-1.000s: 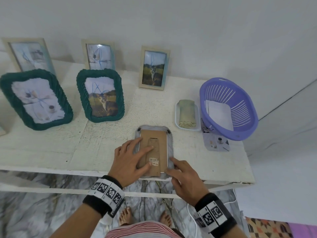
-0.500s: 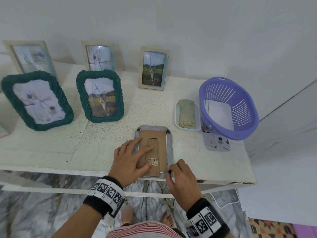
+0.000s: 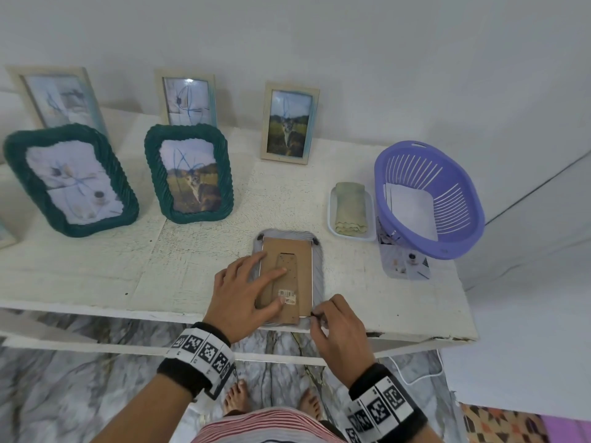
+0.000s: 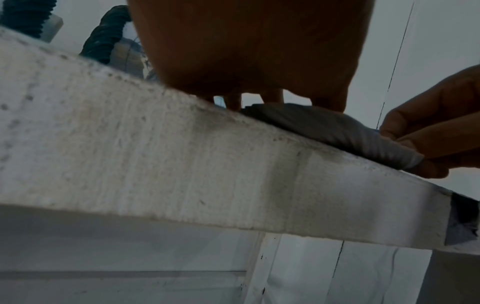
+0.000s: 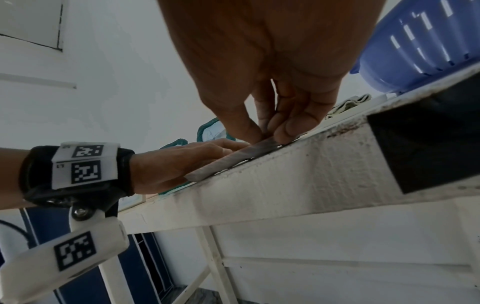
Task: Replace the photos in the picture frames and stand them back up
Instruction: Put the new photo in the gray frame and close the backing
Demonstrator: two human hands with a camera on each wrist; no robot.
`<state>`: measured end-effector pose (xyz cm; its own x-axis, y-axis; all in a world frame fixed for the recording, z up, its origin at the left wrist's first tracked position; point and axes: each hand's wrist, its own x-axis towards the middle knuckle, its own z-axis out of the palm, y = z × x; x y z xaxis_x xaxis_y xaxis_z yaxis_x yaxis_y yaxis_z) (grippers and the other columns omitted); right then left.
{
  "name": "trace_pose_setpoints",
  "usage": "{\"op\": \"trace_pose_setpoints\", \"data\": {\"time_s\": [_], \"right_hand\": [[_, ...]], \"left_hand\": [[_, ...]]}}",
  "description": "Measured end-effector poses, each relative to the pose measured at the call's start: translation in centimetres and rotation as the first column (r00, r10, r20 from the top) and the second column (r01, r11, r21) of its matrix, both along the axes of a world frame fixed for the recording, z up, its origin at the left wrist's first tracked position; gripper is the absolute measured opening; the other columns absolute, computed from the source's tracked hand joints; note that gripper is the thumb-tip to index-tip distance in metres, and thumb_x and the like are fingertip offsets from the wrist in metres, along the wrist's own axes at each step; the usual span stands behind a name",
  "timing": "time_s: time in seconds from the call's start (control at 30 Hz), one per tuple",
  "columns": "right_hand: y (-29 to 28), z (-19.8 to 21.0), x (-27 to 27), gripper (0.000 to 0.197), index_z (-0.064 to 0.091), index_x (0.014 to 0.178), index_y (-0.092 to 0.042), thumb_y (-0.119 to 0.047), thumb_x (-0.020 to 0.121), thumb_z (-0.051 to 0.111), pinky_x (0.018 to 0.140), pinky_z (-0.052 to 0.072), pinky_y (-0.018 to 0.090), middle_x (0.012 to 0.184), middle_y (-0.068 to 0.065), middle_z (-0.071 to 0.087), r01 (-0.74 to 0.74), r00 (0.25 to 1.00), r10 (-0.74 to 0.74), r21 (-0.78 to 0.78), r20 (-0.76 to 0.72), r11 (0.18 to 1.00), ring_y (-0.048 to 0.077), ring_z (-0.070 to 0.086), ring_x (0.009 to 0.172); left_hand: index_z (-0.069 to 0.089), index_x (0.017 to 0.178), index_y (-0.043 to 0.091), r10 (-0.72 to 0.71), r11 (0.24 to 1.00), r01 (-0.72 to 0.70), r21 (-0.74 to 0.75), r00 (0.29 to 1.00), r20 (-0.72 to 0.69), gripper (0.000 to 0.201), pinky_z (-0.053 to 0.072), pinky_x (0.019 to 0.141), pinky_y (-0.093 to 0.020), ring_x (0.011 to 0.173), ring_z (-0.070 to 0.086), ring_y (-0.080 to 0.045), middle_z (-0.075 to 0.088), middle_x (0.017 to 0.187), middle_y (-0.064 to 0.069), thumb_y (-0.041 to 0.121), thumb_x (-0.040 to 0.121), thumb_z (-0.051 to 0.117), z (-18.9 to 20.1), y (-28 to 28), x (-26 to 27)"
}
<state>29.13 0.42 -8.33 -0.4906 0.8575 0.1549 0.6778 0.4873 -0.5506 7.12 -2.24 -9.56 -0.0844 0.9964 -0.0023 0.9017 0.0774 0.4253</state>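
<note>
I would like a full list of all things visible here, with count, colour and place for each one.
Green frames: 2, dark green, standing at table left.
Beige frames: 3, pale beige, standing by the wall.
Grey frame: 1, grey with brown backing, face down at table front edge.
Basket: 1, purple, table right, white paper inside.
Tray: 1, white, left of basket, holds folded cloth.
Table: 1, white.
Left hand: flat on the backing.
Right hand: fingers pinch the grey frame's near right corner.
</note>
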Motion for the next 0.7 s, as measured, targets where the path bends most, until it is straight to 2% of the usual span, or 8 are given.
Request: {"op": "trace_pose_setpoints", "data": {"time_s": [0.17,0.3,0.37,0.47,0.57,0.63,0.7], "right_hand": [[0.2,0.1,0.2,0.013,0.057,0.079,-0.014,-0.005,0.085,0.063,0.06,0.035,0.012,0.08,-0.007,0.046,-0.043,0.999,0.043,0.01,-0.001,0.999,0.005,0.043,0.063],[0.5,0.5,0.4,0.011,0.059,0.078,-0.014,-0.007,0.084,0.066,0.063,0.033,0.01,0.079,-0.005,0.05,-0.076,0.997,0.075,0.062,0.03,0.995,0.005,0.043,0.064],[0.4,1.0,0.3,0.002,0.06,0.084,-0.015,-0.016,0.086,0.06,0.064,0.036,0.012,0.083,-0.004,0.05,-0.081,0.996,0.077,0.092,0.042,0.993,0.009,0.047,0.068],[0.2,1.6,-0.1,0.016,0.059,0.097,-0.018,-0.027,0.087,0.052,0.063,0.043,0.021,0.095,0.0,0.052,-0.133,0.987,0.12,0.114,0.109,0.985,0.014,0.046,0.077],[0.2,1.5,-0.5,0.025,0.062,0.107,-0.022,-0.032,0.086,0.054,0.068,0.046,0.025,0.101,0.001,0.053,-0.192,0.966,0.168,0.112,0.196,0.975,0.016,0.045,0.083],[0.2,1.4,-0.6,0.028,0.064,0.108,-0.022,-0.035,0.085,0.055,0.069,0.047,0.026,0.101,0.0,0.054,-0.189,0.961,0.16,0.113,0.224,0.975,0.016,0.044,0.084],[0.1,1.3,-0.6,0.031,0.065,0.108,-0.022,-0.039,0.083,0.058,0.069,0.047,0.025,0.101,0.0,0.054,-0.178,0.964,0.153,0.101,0.219,0.979,0.016,0.045,0.084]], "left_hand": [[0.038,0.135,0.058,-0.001,1.0,0.001,0.009,1.0,0.011,0.055,0.022,0.108,-0.042,0.138,0.021,-0.017,0.022,0.156,0.014,0.071,0.082,0.041,-0.1,0.0,0.0],[0.039,0.135,0.058,-0.004,1.0,0.004,0.016,1.0,0.024,0.055,0.022,0.108,-0.043,0.139,0.021,-0.018,0.023,0.156,0.013,0.071,0.082,0.041,-0.1,-0.1,0.0],[0.038,0.136,0.058,-0.008,1.0,0.007,0.017,0.999,0.041,0.055,0.021,0.109,-0.043,0.139,0.019,-0.017,0.022,0.157,0.014,0.072,0.083,0.039,-0.1,-0.2,0.0],[0.034,0.139,0.058,-0.014,1.0,0.013,0.015,0.998,0.059,0.058,0.017,0.11,-0.041,0.142,0.015,-0.015,0.018,0.158,0.016,0.075,0.084,0.033,-0.3,-0.4,-0.1],[0.028,0.145,0.052,-0.031,0.999,0.03,0.01,0.99,0.134,0.063,0.013,0.113,-0.039,0.145,0.011,-0.013,0.014,0.16,0.016,0.074,0.086,0.029,-0.3,-0.5,-0.4],[0.035,0.144,0.044,-0.01,1.0,0.004,0.025,0.97,0.245,0.059,0.02,0.114,-0.042,0.143,0.021,-0.012,0.022,0.158,0.013,0.068,0.09,0.033,0.0,-0.9,-0.9],[0.054,0.129,0.035,0.022,0.996,-0.048,0.08,0.955,0.295,0.046,0.036,0.106,-0.047,0.131,0.038,-0.011,0.04,0.146,0.011,0.059,0.091,0.042,0.4,-1.9,-1.4]]}}
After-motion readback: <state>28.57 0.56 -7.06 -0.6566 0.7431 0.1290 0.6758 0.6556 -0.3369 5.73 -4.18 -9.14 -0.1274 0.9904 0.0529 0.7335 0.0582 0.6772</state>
